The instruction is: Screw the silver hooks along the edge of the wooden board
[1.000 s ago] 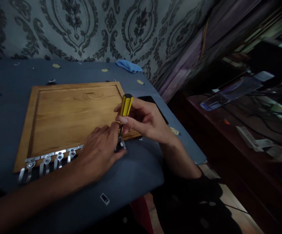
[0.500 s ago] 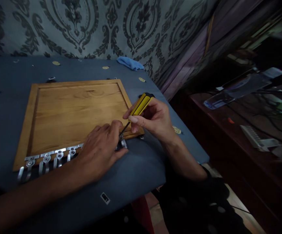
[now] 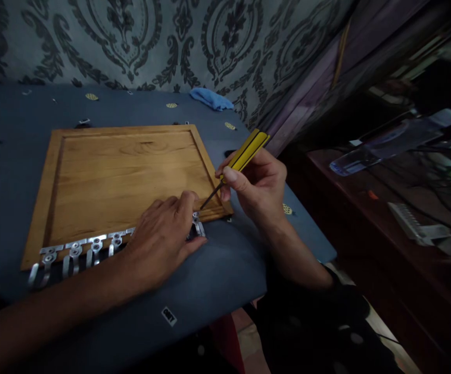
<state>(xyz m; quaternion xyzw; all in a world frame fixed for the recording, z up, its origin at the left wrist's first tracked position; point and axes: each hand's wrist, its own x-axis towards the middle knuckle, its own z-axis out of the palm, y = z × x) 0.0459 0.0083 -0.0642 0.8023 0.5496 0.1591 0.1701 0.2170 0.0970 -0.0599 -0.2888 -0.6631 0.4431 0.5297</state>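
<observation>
A framed wooden board (image 3: 128, 176) lies flat, with a metal hook rail (image 3: 75, 250) along its near edge. My left hand (image 3: 167, 234) is closed over the rail's right part, thumb below the edge and fingers on top, hiding the middle hooks. The rightmost hook (image 3: 198, 227) shows just past the fingers. My right hand (image 3: 260, 184) holds a yellow-and-black screwdriver (image 3: 248, 151) between thumb and fingers. Its shaft slants down left, and the tip is at or just above the end hook's plate; contact cannot be made out.
The blue patterned cloth (image 3: 225, 280) covers the table, whose right edge runs close to my right forearm. A blue rag (image 3: 212, 98) lies at the back by the wall. Right of a gap, a dark reddish table (image 3: 350, 202) carries a plastic bottle (image 3: 389, 140) and cables.
My right hand has moved right and slightly up, and the screwdriver now leans further to the right. My left hand stays in place on the rail.
</observation>
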